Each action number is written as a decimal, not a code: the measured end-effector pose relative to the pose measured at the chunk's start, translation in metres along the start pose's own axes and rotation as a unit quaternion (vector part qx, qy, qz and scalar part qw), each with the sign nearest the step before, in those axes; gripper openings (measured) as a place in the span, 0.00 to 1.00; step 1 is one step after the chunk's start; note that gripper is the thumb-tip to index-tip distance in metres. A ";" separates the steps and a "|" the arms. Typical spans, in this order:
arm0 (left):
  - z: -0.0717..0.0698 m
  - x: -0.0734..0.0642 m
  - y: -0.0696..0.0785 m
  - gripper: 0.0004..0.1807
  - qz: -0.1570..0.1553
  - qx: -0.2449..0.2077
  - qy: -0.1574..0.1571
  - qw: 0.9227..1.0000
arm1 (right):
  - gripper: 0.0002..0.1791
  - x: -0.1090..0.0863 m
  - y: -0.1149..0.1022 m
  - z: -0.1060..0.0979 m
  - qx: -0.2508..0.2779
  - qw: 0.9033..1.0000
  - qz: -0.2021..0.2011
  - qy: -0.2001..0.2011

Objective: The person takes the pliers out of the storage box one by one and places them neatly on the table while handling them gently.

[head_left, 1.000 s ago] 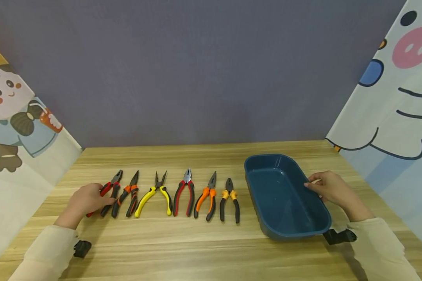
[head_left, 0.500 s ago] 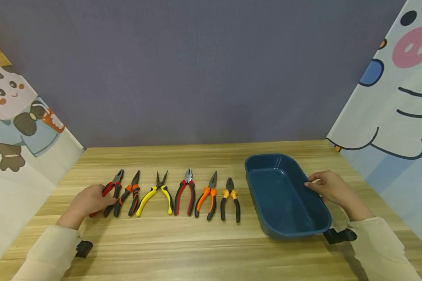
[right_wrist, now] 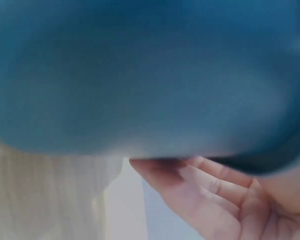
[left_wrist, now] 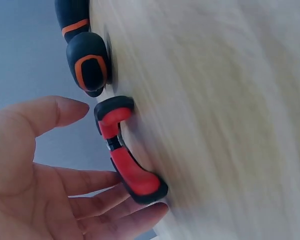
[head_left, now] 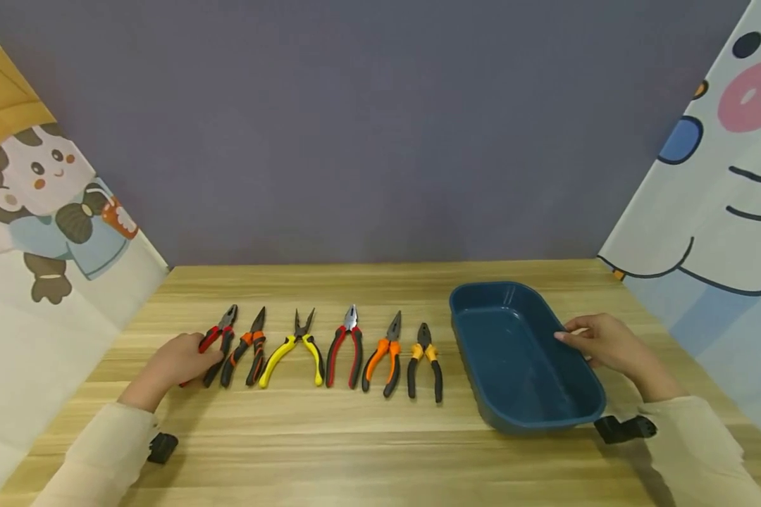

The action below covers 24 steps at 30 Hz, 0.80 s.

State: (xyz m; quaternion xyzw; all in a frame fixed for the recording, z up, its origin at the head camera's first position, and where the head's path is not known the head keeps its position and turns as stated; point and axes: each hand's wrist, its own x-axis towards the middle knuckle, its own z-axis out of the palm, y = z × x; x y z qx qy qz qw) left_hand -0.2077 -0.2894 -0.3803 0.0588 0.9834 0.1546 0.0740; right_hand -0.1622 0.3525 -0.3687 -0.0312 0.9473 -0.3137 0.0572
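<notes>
At the left end of a row of pliers, my left hand (head_left: pixel 180 360) lies over red-and-black pliers (left_wrist: pixel 135 172). The left wrist view shows its fingers along one handle, with the thumb a little apart from the other. Right beside them lie pliers with black-and-orange handles (head_left: pixel 246 339). On the right, my right hand (head_left: pixel 609 345) pinches the side rim of a blue rectangular tub (head_left: pixel 520 352), thumb on the rim and the other fingers on the outer side. The right wrist view has the tub's blurred wall (right_wrist: pixel 140 90) covering most of it.
Farther right along the row lie yellow needle-nose pliers (head_left: pixel 282 350), red-and-black pliers (head_left: pixel 336 350), orange needle-nose pliers (head_left: pixel 379 352) and small pliers with yellow-and-black handles (head_left: pixel 432 359). A grey panel (head_left: pixel 380 141) stands behind the wooden table (head_left: pixel 317 451).
The head view has turned slightly left, so everything appears shifted right. Both hands keep their places at the red-and-black pliers and the tub rim.
</notes>
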 end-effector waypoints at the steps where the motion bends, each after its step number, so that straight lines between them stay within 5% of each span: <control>1: 0.000 0.000 0.001 0.21 0.001 0.008 0.005 1.000 | 0.31 0.000 0.002 -0.001 0.006 1.000 0.003 -0.004; 6: -0.004 0.004 0.002 0.38 0.022 0.035 0.038 0.998 | 0.32 -0.004 0.015 -0.009 0.032 0.999 0.002 -0.004; 11: -0.012 0.007 -0.001 0.37 0.076 0.051 0.086 0.992 | 0.26 -0.012 0.028 -0.022 -0.023 0.998 -0.038 0.052; 18: -0.038 -0.001 -0.009 0.36 0.127 0.073 0.142 0.979 | 0.21 -0.020 0.037 -0.030 -0.138 0.965 -0.097 0.199; 24: -0.050 -0.007 -0.021 0.36 0.130 0.072 0.160 0.976 | 0.27 -0.024 0.040 -0.030 -0.150 0.953 -0.098 0.243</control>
